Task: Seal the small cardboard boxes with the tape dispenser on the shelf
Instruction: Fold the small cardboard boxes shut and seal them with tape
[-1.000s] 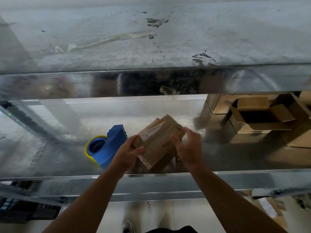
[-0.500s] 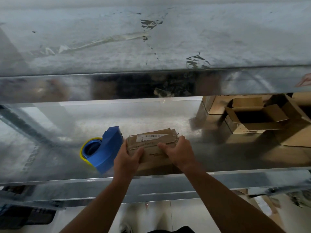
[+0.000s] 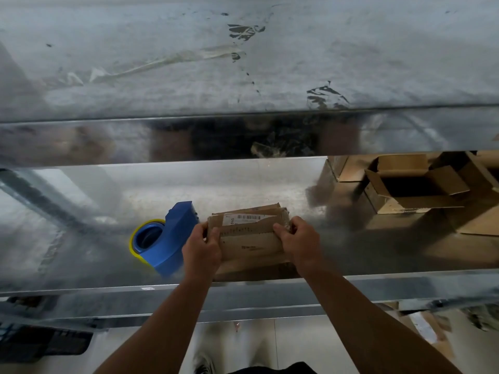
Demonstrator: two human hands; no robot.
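Observation:
A small brown cardboard box (image 3: 249,238) with a white barcode label sits near the front edge of the metal shelf (image 3: 81,252). My left hand (image 3: 202,251) grips its left end, thumb on top. At the box's right end, my right hand (image 3: 299,244) holds it with curled fingers. Its top flaps look folded down. A blue tape dispenser (image 3: 172,238) with a yellow-edged roll lies on the shelf just left of the box, close to my left hand, touched by neither hand.
An open cardboard box (image 3: 415,190) and more flattened cardboard (image 3: 480,222) stand at the shelf's right. An upper metal shelf (image 3: 243,63) with tape scraps overhangs. Below the shelf edge I see floor and more cardboard (image 3: 424,327) at lower right.
The box was tilted up on its corner; now it lies squared along the shelf front. Both hands shifted from its near face to its two ends.

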